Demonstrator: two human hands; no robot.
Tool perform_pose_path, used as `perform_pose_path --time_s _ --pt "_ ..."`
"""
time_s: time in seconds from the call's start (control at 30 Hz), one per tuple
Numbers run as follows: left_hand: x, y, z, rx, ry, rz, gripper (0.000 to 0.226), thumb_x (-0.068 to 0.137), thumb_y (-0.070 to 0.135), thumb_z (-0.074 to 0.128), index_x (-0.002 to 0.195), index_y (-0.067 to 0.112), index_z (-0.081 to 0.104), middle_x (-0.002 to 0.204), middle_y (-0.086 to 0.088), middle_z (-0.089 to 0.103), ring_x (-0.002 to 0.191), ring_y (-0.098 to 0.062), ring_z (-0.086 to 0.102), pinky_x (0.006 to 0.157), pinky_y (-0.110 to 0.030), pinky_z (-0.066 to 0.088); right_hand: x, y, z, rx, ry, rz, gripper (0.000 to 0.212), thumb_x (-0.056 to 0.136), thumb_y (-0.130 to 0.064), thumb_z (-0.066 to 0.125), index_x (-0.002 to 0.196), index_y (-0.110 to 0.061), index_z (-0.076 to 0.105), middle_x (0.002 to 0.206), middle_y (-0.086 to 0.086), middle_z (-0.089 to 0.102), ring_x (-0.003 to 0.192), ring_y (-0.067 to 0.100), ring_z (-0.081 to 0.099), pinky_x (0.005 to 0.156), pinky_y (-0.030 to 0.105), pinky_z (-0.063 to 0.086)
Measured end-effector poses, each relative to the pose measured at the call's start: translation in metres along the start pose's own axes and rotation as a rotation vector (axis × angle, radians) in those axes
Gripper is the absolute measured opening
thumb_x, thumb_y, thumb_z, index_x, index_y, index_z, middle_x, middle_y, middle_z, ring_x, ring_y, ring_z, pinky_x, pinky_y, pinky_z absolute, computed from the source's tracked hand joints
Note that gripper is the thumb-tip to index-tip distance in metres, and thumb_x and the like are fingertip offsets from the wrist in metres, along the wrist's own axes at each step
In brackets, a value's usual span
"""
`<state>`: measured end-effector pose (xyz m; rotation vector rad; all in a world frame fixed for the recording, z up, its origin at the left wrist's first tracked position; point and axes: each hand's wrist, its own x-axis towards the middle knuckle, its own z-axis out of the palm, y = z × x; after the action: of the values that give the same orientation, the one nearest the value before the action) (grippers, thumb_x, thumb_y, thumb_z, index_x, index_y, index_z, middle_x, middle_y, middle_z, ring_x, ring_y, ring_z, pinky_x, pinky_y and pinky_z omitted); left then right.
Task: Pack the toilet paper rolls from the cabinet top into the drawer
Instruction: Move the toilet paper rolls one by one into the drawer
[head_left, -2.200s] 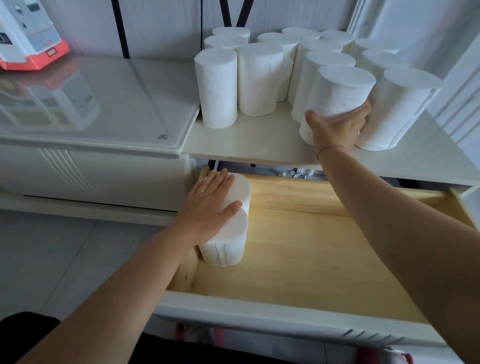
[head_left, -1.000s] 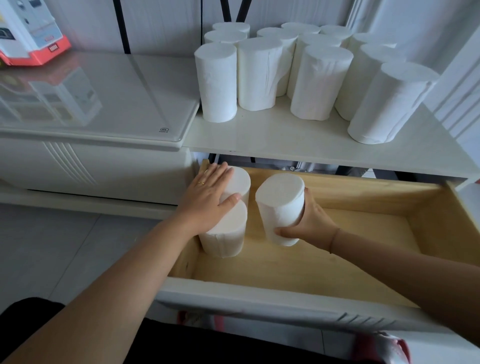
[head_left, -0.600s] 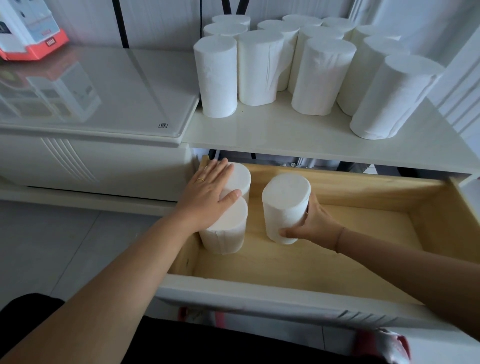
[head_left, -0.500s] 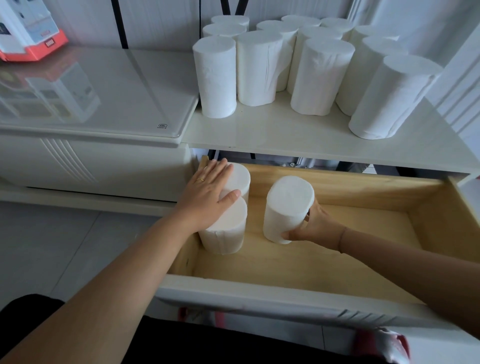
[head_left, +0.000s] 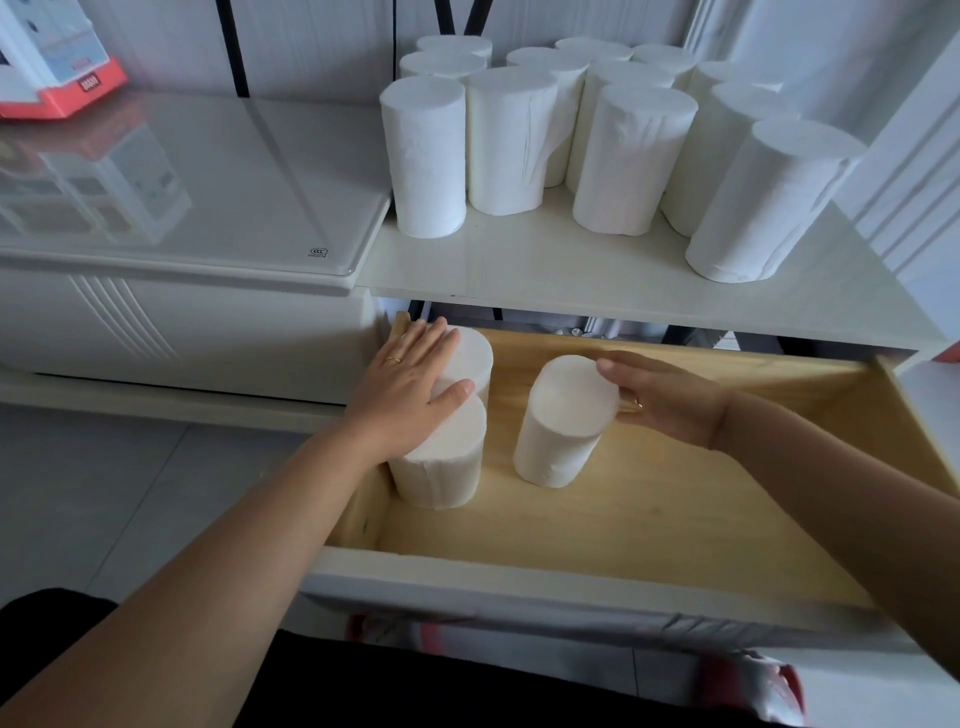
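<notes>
One head-worn view looks forward and down, close over the drawer (head_left: 649, 519) and cabinet top (head_left: 571, 265).

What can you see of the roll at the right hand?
The roll is a plain white cylinder of soft-looking paper, flat-topped, with no core hole showing. It stands on end on the wooden drawer floor, apart from the two rolls at the left wall. The right hand holds its upper right side, thumb on the rim.
</notes>
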<state>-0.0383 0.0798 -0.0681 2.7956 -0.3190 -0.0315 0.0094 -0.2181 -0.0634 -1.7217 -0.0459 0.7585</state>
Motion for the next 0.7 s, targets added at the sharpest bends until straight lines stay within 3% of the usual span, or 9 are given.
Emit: perform_pose_path --time_s 0.1,0.3,0.5,0.6,0.7 --pt "0.000 0.000 0.000 0.013 -0.011 -0.001 0.061 0.097 0.052 0.021 0.149 0.029 0.001 0.157 0.011 -0.009 0.141 -0.003 -0.017 0.108 -0.021 -0.014 0.008 -0.008 0.018 -0.061 0.094 0.021 0.028 0.088 -0.044 0.060 0.113 -0.031 0.062 0.122 -0.006 0.063 0.120 0.017 0.056 0.106 0.045 0.044" --pt "0.001 -0.001 0.001 -0.007 -0.017 0.001 0.058 0.097 0.051 0.022 0.149 0.032 0.004 0.157 0.011 -0.009 0.141 -0.003 -0.016 0.108 -0.022 -0.014 -0.006 -0.018 0.038 -0.256 0.041 0.123 0.027 0.092 -0.037 0.058 0.117 -0.024 0.057 0.117 0.001 0.063 0.111 0.020 0.059 0.095 0.041 0.053" --pt "0.001 -0.001 0.000 0.008 -0.015 -0.009 0.058 0.097 0.051 0.023 0.149 0.031 0.006 0.158 0.009 -0.007 0.142 -0.006 -0.014 0.113 -0.026 -0.010 -0.037 -0.010 0.057 -0.274 -0.104 0.243 0.038 0.089 -0.037 0.061 0.119 -0.014 0.055 0.112 0.008 0.063 0.100 0.022 0.064 0.072 0.031 0.060" --pt "0.001 -0.001 0.000 0.007 -0.007 -0.008 0.058 0.097 0.050 0.023 0.149 0.031 0.007 0.158 0.009 -0.006 0.143 -0.006 -0.013 0.113 -0.026 -0.009 -0.045 -0.006 0.069 -0.222 -0.180 0.333 0.048 0.083 -0.040 0.065 0.117 -0.007 0.054 0.111 0.012 0.064 0.098 0.026 0.068 0.079 0.035 0.060" --pt "0.001 -0.001 0.001 0.000 -0.008 -0.011 0.058 0.097 0.050 0.024 0.149 0.032 0.008 0.158 0.008 -0.005 0.143 -0.006 -0.012 0.113 -0.027 -0.008 -0.049 -0.001 0.085 -0.195 -0.218 0.416 0.073 0.063 -0.052 0.072 0.116 -0.005 0.055 0.114 0.019 0.066 0.099 0.032 0.068 0.092 0.044 0.055"
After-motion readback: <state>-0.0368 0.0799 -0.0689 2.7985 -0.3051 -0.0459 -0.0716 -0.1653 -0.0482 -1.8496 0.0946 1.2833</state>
